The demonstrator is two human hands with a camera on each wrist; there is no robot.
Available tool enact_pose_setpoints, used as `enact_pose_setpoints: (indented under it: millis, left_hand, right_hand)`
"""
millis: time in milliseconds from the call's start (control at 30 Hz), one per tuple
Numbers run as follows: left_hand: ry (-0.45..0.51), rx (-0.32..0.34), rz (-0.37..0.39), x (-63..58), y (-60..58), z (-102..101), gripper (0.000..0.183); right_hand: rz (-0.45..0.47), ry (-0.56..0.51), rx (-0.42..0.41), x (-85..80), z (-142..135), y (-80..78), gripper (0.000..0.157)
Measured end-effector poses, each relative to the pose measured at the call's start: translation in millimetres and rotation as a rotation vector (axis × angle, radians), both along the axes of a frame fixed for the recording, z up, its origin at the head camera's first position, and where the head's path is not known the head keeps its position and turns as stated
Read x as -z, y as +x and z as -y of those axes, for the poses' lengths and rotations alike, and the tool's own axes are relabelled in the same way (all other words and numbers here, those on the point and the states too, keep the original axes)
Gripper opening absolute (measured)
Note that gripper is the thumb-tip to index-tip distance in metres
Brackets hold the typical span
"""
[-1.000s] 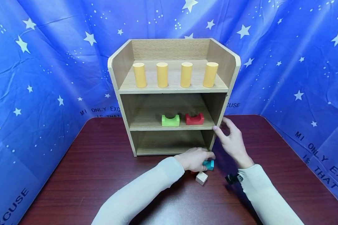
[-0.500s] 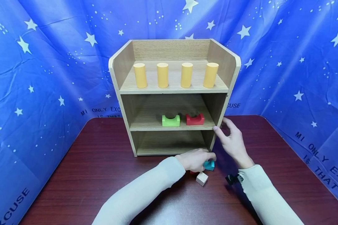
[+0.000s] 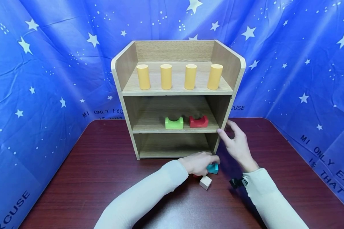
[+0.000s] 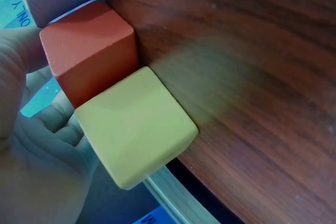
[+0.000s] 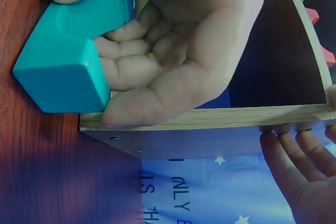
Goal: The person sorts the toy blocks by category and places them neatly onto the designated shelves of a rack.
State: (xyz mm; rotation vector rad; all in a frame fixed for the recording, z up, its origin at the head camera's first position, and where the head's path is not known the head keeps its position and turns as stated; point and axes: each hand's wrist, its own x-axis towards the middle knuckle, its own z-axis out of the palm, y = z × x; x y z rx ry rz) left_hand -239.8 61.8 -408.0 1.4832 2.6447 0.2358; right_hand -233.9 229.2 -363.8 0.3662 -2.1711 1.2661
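Observation:
My left hand (image 3: 198,163) is in front of the shelf's lower right corner, holding a teal block with a curved notch (image 3: 213,168). The right wrist view shows its thumb on one part of the teal block (image 5: 58,61) and its fingers curled around the notch and end. Beside that hand, in the left wrist view, an orange-red cube (image 4: 94,45) touches a yellow cube (image 4: 136,124). A pale wooden cube (image 3: 205,182) lies just nearer. My right hand (image 3: 238,145) grips the right side panel of the wooden shelf (image 3: 175,144), thumb at the front edge, fingers outside.
Several yellow cylinders (image 3: 166,77) stand upright in a row on the top board. On the middle board sit a green notched block (image 3: 174,123) and a red notched block (image 3: 198,122). A blue star-patterned curtain (image 3: 57,63) surrounds the dark red wooden table (image 3: 74,178).
Almost nothing differs. The left hand's fingertips have shifted very slightly at the teal block; the right hand stays on the shelf panel.

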Motion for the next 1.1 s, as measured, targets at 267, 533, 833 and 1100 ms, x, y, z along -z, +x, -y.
enact_pose_setpoints:
  millis: [267, 533, 833, 1100]
  left_hand:
    - [0.004, -0.003, 0.012, -0.4, -0.2, 0, 0.05]
    - [0.028, 0.01, -0.003, 0.6, -2.2, 2, 0.051]
    - [0.049, 0.026, -0.023, -5.6, -2.1, 3, 0.051]
    - [0.068, 0.032, -0.036, -19.2, 0.2, 8, 0.051]
  right_hand:
    - [0.004, 0.018, 0.01, -27.4, 18, 24.5, 0.036]
    - [-0.01, 0.011, -0.003, -13.6, 9, 11.8, 0.038]
    - [-0.008, -0.01, -0.014, 1.8, 0, -2.1, 0.038]
    - [0.003, -0.002, -0.004, 0.3, 0, -0.6, 0.038]
